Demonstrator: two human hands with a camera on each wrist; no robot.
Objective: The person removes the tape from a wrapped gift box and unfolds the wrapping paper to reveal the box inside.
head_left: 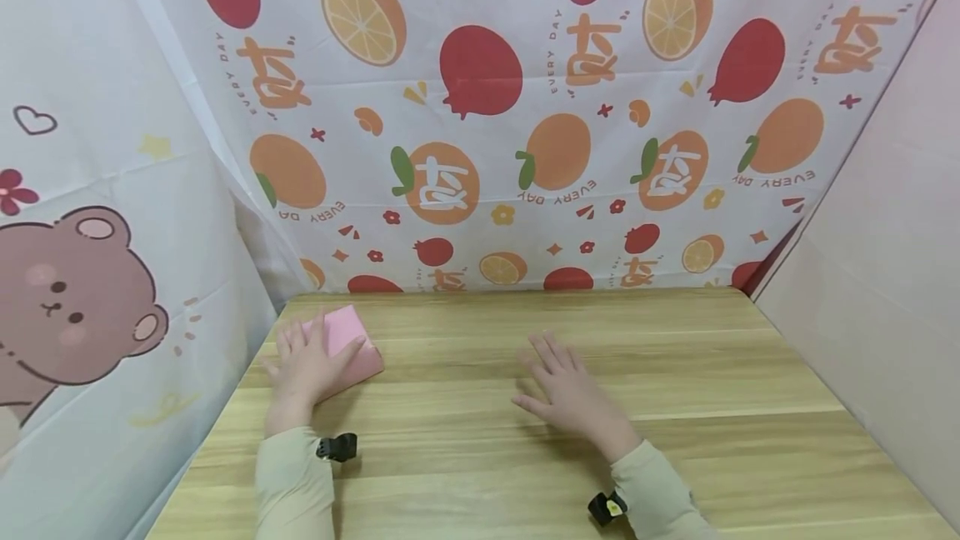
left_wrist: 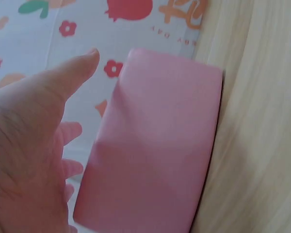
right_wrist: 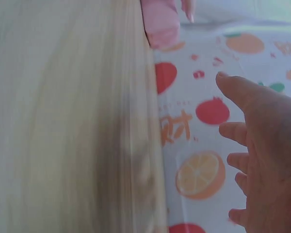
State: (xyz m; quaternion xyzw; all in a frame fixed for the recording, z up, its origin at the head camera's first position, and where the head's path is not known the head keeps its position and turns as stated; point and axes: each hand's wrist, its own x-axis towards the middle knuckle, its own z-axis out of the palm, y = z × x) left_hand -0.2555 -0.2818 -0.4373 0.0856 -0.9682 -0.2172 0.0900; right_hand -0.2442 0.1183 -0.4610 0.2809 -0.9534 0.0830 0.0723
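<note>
A pink box-like block (head_left: 345, 332) with smooth sides lies at the far left of the wooden table (head_left: 450, 457). Over its left part my left hand (head_left: 303, 369) is spread, thumb toward the right. The left wrist view shows the block's broad pink side (left_wrist: 155, 141) beside straight fingers that are not wrapped round it; whether the palm touches its top cannot be told. Farther right, my right hand (head_left: 566, 394) hovers over the tabletop with fingers apart and holds nothing. From the right wrist, its thumb and fingers (right_wrist: 235, 131) look extended, well away from the block.
A fruit-printed white curtain (head_left: 480, 140) hangs behind the table's back edge. On the left is a cloth with a bear print (head_left: 82, 298), and on the right a plain pale cloth (head_left: 885, 273). Each sleeve carries a black wrist device (head_left: 337, 447).
</note>
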